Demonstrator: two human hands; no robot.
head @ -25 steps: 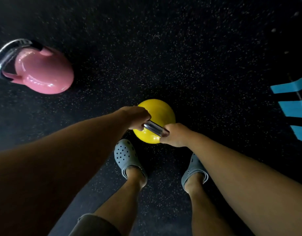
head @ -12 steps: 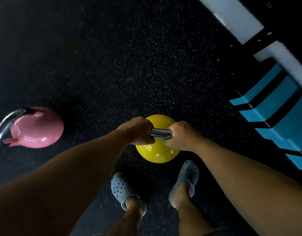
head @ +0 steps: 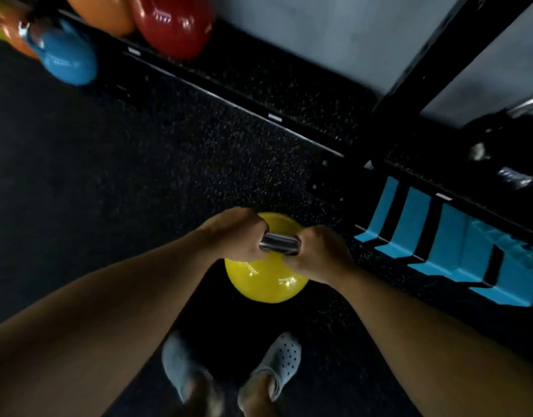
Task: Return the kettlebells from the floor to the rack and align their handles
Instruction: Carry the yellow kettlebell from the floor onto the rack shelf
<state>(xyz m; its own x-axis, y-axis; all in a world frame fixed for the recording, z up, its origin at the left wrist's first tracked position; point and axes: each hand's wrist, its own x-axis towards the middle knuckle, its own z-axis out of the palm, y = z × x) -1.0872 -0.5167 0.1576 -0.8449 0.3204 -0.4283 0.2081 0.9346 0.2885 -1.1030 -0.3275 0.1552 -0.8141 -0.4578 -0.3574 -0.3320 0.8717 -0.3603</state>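
A yellow kettlebell (head: pixel 266 278) with a steel handle (head: pixel 279 243) hangs in front of me above my feet. My left hand (head: pixel 235 233) grips the handle's left end and my right hand (head: pixel 318 254) grips its right end. The black rack's low shelf (head: pixel 259 82) runs diagonally across the top. On it at the upper left sit a red kettlebell (head: pixel 173 24), an orange kettlebell (head: pixel 102 12) and a blue kettlebell (head: pixel 65 57).
A black upright post (head: pixel 433 64) of the rack rises at the upper right, with a dark kettlebell (head: pixel 506 149) beyond it. Blue slotted holders (head: pixel 458 245) lie on the floor at the right. Speckled black rubber floor (head: pixel 123 164) spreads to the left. My grey clogs (head: pixel 277 362) stand below.
I have walked with the yellow kettlebell toward the rack. The rack and its coloured kettlebells have come into view, and the pink kettlebell has dropped out of view. Both hands keep their grip.
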